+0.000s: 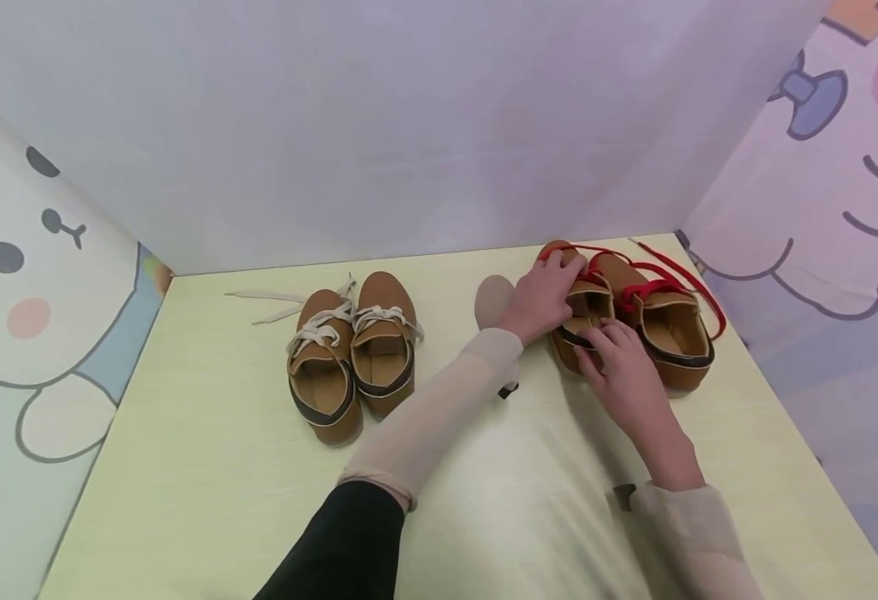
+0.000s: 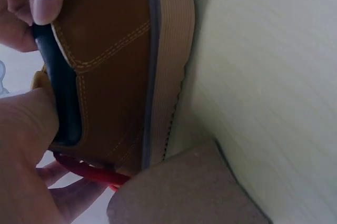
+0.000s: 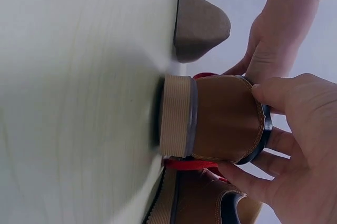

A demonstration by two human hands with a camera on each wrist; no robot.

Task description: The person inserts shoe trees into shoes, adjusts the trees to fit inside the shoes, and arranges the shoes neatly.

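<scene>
At the left of the frame, the cream-laced shoes (image 1: 352, 354) stand side by side, toes toward the top; the left one's lace ends (image 1: 262, 304) trail loose across the table, so the pair looks neatly placed but not fully tidied. Just right of centre lies a grey-brown rounded piece (image 1: 493, 302), beyond the left sleeve (image 1: 439, 408); only its outline reads clearly, so I cannot say what it is. Right of that, in the right half of the frame, the near red-laced shoe (image 1: 587, 305) sits upright on the table and is where the work is. The left hand (image 1: 544, 293) has its fingers bent over the front of that shoe by the laces, seemingly gripping it there, while the right hand (image 1: 626, 367) pinches the heel collar, thumb outside and fingers at the rim. Beside it, the far red-laced shoe (image 1: 667, 333) stands close by, with slack red lace (image 1: 709, 300) looping past its right side. By my judgement the handling of this second pair is midway: the shoes are together, but the lacing is loose. The table (image 1: 206, 400) has a pale yellow, faintly grained top. Cartoon-printed panels (image 1: 33, 325) flank it left and right, and a plain pale backdrop (image 1: 408, 125) closes the upper frame.
</scene>
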